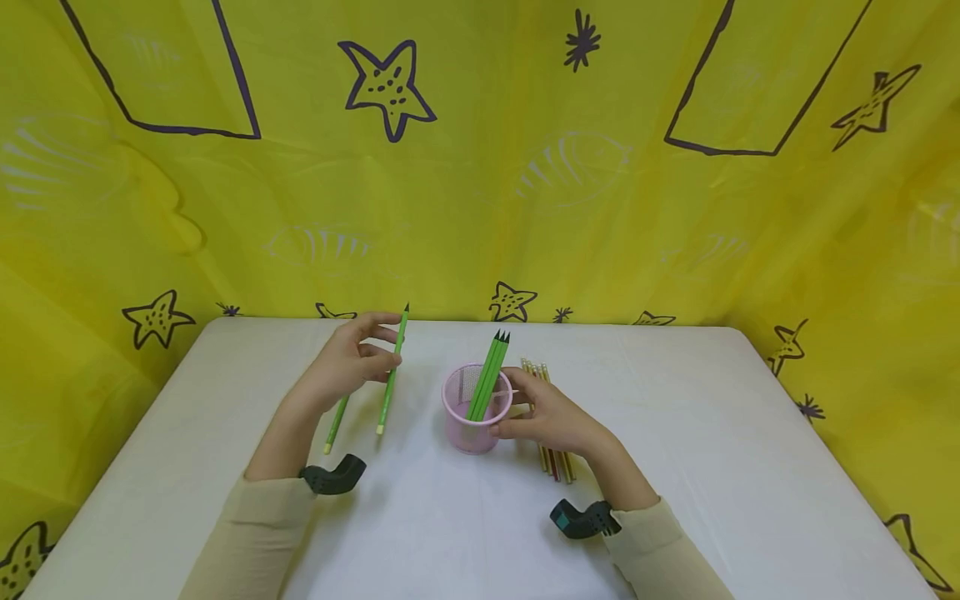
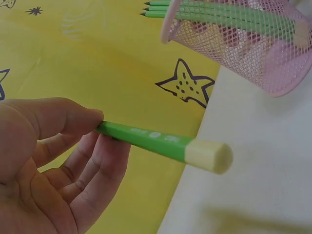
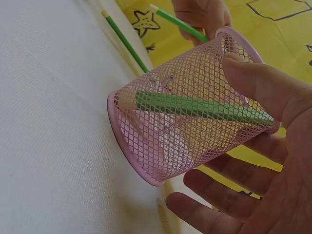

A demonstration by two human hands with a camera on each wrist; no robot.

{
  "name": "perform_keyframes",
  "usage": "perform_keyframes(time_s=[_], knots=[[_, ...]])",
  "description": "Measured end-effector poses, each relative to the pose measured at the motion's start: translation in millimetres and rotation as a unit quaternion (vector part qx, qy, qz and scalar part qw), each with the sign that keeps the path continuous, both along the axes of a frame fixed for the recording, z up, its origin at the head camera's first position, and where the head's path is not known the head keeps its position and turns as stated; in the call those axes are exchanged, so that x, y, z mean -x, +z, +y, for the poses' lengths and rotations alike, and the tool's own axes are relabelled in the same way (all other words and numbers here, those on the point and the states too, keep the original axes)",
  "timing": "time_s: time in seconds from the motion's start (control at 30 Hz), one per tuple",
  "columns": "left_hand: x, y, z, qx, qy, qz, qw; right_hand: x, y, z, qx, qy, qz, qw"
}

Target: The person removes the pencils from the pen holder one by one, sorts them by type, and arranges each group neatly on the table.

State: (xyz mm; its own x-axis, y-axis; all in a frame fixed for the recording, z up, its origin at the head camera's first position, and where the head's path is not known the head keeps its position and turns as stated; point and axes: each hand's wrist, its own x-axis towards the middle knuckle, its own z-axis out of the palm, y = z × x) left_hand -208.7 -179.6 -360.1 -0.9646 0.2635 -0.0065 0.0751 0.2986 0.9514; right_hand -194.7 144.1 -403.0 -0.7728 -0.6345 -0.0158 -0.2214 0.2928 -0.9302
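My left hand [image 1: 348,358] pinches a green pencil [image 1: 387,400] between thumb and fingers, dark tip up and pale end down. In the left wrist view, that pale end [image 2: 209,156] points toward the camera, above the table. My right hand [image 1: 558,421] holds a pink mesh pencil cup [image 1: 468,437] by its right side, thumb near the rim [image 3: 243,44]. Three green pencils [image 1: 487,379] lean to the right inside the cup, dark points up. Another green pencil [image 1: 337,423] lies on the table below my left hand, partly hidden by it.
Several gold and red pencils [image 1: 556,467] lie side by side on the table, partly covered by my right hand. The white table [image 1: 450,533] ends at a yellow curtain [image 1: 465,208] with drawn stars behind it.
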Motion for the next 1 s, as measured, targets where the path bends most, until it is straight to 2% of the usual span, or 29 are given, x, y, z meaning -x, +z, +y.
perform_keyframes(time_s=[0.53, 0.83, 1.0], knots=[[3.6, -13.4, -9.6, 0.074, 0.006, -0.016, 0.9971, -1.4, 2.2, 0, 0.003, -0.001, -0.004, 1.0000], [9.1, -22.9, -14.2, 0.123, 0.035, -0.014, 0.9917, -0.6, 2.1, 0, -0.003, -0.003, -0.002, 1.0000], [8.6, -25.3, -15.6, 0.133, 0.041, -0.015, 0.9901, -1.6, 2.2, 0, -0.002, -0.002, 0.000, 1.0000]])
